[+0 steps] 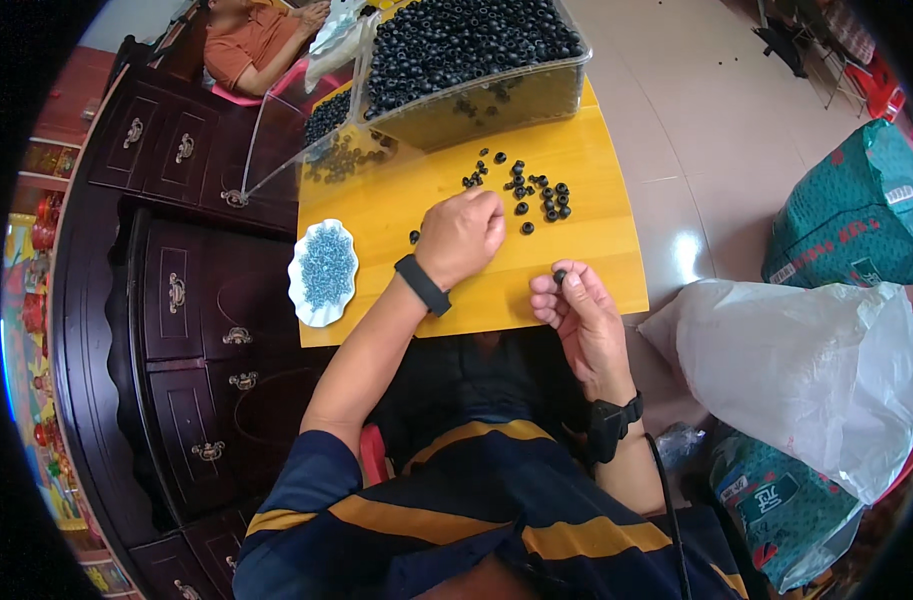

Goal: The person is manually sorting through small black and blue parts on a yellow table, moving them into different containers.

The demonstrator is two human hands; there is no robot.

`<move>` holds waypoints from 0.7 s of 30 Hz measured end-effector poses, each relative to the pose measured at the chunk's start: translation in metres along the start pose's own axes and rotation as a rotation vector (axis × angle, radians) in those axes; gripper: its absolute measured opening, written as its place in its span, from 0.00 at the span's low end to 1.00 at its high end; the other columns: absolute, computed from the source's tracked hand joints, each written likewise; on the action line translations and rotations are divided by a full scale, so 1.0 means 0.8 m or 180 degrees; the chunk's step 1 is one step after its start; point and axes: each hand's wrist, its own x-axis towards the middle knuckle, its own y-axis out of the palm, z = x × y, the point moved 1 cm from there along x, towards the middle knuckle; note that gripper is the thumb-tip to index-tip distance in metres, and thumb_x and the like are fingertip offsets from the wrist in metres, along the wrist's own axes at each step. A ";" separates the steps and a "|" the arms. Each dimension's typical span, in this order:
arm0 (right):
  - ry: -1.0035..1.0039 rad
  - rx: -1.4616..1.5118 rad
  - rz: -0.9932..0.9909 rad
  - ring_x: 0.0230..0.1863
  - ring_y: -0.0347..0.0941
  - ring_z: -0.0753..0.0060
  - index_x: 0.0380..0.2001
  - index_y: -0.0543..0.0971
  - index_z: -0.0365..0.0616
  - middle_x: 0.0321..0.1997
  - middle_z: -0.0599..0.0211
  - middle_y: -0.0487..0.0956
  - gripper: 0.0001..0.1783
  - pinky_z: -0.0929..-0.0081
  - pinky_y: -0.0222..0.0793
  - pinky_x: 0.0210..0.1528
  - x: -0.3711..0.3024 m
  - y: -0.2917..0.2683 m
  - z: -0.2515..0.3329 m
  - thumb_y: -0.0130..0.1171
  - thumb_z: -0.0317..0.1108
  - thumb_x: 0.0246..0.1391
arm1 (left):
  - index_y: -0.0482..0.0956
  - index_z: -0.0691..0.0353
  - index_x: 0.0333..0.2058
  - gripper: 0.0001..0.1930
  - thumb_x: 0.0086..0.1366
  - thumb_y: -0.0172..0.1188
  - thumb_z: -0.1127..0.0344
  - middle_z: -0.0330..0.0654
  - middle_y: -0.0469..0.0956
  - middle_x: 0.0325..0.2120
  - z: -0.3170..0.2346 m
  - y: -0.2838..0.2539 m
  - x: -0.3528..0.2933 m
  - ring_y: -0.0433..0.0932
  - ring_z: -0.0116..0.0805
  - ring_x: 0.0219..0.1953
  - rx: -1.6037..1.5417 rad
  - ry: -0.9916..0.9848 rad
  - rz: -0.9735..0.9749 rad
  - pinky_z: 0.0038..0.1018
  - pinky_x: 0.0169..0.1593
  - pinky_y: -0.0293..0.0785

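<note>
Between the thumb and fingers of my right hand point(586, 315) is a small black round cap point(559, 276), held over the table's near right edge. My left hand point(461, 235) rests low over the middle of the table with its fingers curled inward. Their tips are hidden behind the hand, so I cannot see whether anything is in them. Several loose black caps point(550, 203), some showing a round hole, lie just beyond and to the right of it. One more black cap point(414, 237) sits by its left side. A white scalloped dish point(303, 298) holds many tiny clear-blue pieces.
At the table's point(586, 240) far end stands a clear bin point(476, 115) heaped with black caps. Beside it is a clear box point(276, 150) with fewer caps. Dark drawers point(191, 290) flank the left; a white sack point(796, 370) and teal sacks point(846, 215) the right. Another person point(256, 50) sits far left.
</note>
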 end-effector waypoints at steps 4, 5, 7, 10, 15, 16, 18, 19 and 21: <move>0.0004 0.0075 0.0036 0.44 0.81 0.70 0.50 0.71 0.45 0.47 0.58 0.82 0.11 0.75 0.78 0.49 0.001 0.002 -0.001 0.51 0.38 0.71 | 0.79 0.64 0.31 0.03 0.56 0.63 0.74 0.43 0.81 0.25 -0.023 -0.023 -0.020 0.79 0.32 0.23 -0.1236 -0.0745 0.0121 0.27 0.31 0.75; 0.0012 0.0067 0.0023 0.44 0.81 0.70 0.50 0.71 0.45 0.47 0.58 0.82 0.11 0.75 0.78 0.49 0.001 0.004 -0.001 0.51 0.38 0.71 | 0.81 0.66 0.33 0.03 0.58 0.63 0.76 0.40 0.83 0.26 -0.027 -0.025 -0.027 0.79 0.22 0.24 -0.1534 -0.0861 0.0121 0.20 0.32 0.75; 0.0086 0.0207 0.0153 0.45 0.82 0.69 0.49 0.72 0.45 0.48 0.57 0.82 0.10 0.74 0.79 0.50 0.000 0.007 0.000 0.51 0.37 0.71 | 0.81 0.67 0.34 0.03 0.61 0.63 0.75 0.37 0.82 0.28 -0.046 -0.029 -0.037 0.77 0.19 0.27 -0.1950 -0.0858 0.0105 0.19 0.34 0.74; 0.0309 0.0558 0.0266 0.43 0.81 0.70 0.49 0.72 0.44 0.47 0.59 0.82 0.10 0.74 0.78 0.50 -0.001 0.009 0.001 0.51 0.37 0.71 | 0.80 0.67 0.37 0.03 0.65 0.62 0.75 0.34 0.81 0.31 -0.058 -0.020 -0.054 0.77 0.17 0.33 -0.2536 -0.0795 0.0105 0.18 0.40 0.74; 0.0353 0.0806 0.0476 0.38 0.79 0.77 0.50 0.73 0.44 0.44 0.65 0.80 0.11 0.76 0.79 0.48 0.000 -0.005 0.000 0.52 0.36 0.70 | 0.79 0.66 0.39 0.04 0.67 0.61 0.73 0.34 0.80 0.34 -0.067 -0.013 -0.064 0.76 0.17 0.34 -0.3251 -0.0880 0.0213 0.17 0.42 0.73; 0.0398 0.0873 0.0475 0.37 0.78 0.79 0.51 0.73 0.43 0.43 0.67 0.80 0.11 0.77 0.79 0.47 0.001 -0.006 -0.001 0.52 0.36 0.70 | 0.79 0.66 0.39 0.04 0.67 0.61 0.73 0.34 0.80 0.34 -0.066 -0.013 -0.064 0.76 0.17 0.34 -0.3180 -0.0827 0.0168 0.17 0.41 0.73; 0.0369 0.0902 0.0456 0.37 0.78 0.80 0.51 0.73 0.43 0.43 0.68 0.80 0.11 0.77 0.79 0.46 0.004 -0.010 -0.004 0.52 0.35 0.70 | 0.79 0.65 0.39 0.04 0.67 0.61 0.73 0.33 0.80 0.34 -0.065 -0.011 -0.065 0.75 0.16 0.34 -0.3189 -0.0847 0.0165 0.17 0.41 0.72; 0.0334 0.0957 0.0467 0.37 0.78 0.81 0.51 0.73 0.43 0.43 0.68 0.80 0.12 0.78 0.79 0.45 0.003 -0.010 -0.003 0.52 0.34 0.70 | 0.79 0.65 0.39 0.04 0.67 0.61 0.73 0.33 0.80 0.34 -0.068 -0.012 -0.064 0.75 0.16 0.34 -0.3159 -0.0857 0.0164 0.16 0.41 0.72; 0.0311 0.0886 0.0434 0.37 0.78 0.80 0.52 0.73 0.43 0.43 0.68 0.80 0.12 0.78 0.79 0.44 0.000 -0.007 0.002 0.52 0.34 0.70 | 0.79 0.65 0.39 0.04 0.67 0.61 0.73 0.34 0.80 0.36 -0.074 -0.013 -0.062 0.75 0.17 0.35 -0.3083 -0.0827 0.0155 0.17 0.42 0.72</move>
